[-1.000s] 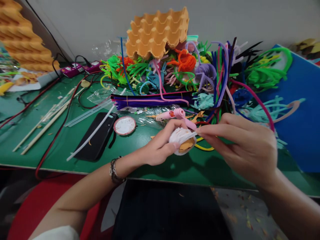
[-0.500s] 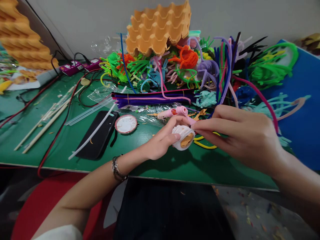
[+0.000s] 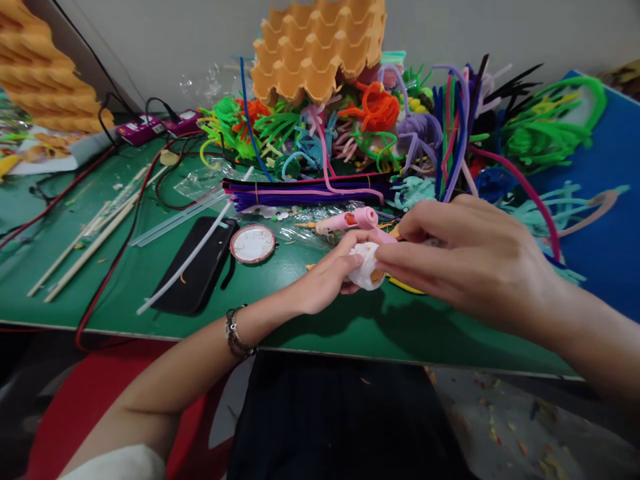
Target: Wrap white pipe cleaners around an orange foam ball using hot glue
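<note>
My left hand (image 3: 327, 277) is closed round a small cup (image 3: 367, 270) wrapped in white fuzzy strands. A bit of its orange-yellow core shows at the lower right. My right hand (image 3: 475, 267) comes in from the right, thumb and forefinger pinched together against the cup's right side. Those fingertips hide part of the wrapping, and I cannot make out whether a loose strand is between them. Just behind both hands lies a pink hot glue gun (image 3: 370, 217) with its nozzle pointing left. Yellow pipe cleaner (image 3: 407, 285) shows under my right hand.
To the left are a black phone (image 3: 197, 267) under a white strip, a round white lid (image 3: 253, 244) and wooden sticks (image 3: 95, 237). Bundled pipe cleaners (image 3: 305, 192) and an orange egg tray (image 3: 320, 50) stand behind. Red and black cables (image 3: 115, 263) cross the green table.
The cup has turned in my left hand, so less of its orange core shows. My right fingertips have shifted slightly left onto the white wrapping. The view has moved a little.
</note>
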Motion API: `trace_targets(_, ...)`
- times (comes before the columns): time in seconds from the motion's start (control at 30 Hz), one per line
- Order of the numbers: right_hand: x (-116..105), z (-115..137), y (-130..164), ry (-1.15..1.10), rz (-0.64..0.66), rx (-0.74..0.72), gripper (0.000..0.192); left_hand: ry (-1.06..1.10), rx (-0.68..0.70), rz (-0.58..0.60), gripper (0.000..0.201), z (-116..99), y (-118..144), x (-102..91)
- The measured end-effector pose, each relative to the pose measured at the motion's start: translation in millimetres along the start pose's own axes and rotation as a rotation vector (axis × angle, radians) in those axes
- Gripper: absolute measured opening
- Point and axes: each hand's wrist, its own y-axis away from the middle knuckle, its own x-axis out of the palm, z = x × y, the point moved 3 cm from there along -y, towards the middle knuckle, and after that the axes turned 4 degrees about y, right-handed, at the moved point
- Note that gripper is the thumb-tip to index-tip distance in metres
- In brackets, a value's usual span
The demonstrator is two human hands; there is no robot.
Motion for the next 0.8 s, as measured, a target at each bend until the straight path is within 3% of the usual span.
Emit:
trace_targets(0.2,2.8,-3.7,0.7,-0.02,0.038,0.055,0.031,-0.167,0.111,0.042,0.029,-8.7,1.5,1.4)
trace_targets(0.4,2.7,-0.6,2.3,-0.069,0.037,0.096,0.025,-0.463,0.33,0.061,0.029,-16.0,4.1,0.5)
trace_targets(0.6,5.3,6.1,3.8,-0.045,0.056,0.092,0.02,-0.599,0.428,0.099,0.03,-15.8,3.5,-0.5)
trace_targets(0.8,9.1,7.4,5.2,-0.15,0.047,0.139,0.016,-0.556,0.372,0.065,0.031,-14.4,3.9,-0.6)
